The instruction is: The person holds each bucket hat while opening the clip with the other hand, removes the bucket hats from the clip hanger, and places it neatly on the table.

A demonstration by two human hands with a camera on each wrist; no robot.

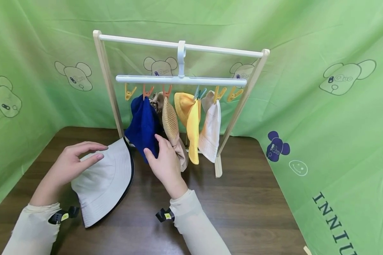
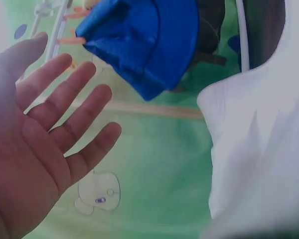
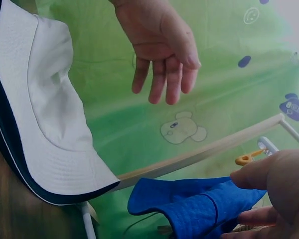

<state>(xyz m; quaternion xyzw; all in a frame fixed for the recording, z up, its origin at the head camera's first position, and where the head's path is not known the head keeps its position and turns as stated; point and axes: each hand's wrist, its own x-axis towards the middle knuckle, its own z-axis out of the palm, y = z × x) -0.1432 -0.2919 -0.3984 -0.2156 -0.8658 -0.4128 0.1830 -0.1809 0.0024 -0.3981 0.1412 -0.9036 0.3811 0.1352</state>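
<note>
A white bucket hat [image 1: 103,180] with a dark underside sits at the left of the table, brim toward the right. My left hand [image 1: 71,161] is above it, fingers extended and holding nothing; the left wrist view shows the palm and spread fingers. My right hand [image 1: 166,161] is raised in front of the blue hat [image 1: 142,122], thumb and fingers apart with nothing between them. That blue hat hangs from an orange clip [image 1: 148,92] on the white hanger [image 1: 182,80]. In the right wrist view, the right thumb [image 3: 254,172] overlaps the blue hat's edge.
A woven tan hat [image 1: 170,122], a yellow hat [image 1: 193,131] and a pale hat [image 1: 211,127] hang from clips further right. Yellow clips [image 1: 235,94] hang at the hanger's ends. A wooden-legged rack [image 1: 106,78] stands on the brown table [image 1: 242,205], before a green curtain [image 1: 306,35].
</note>
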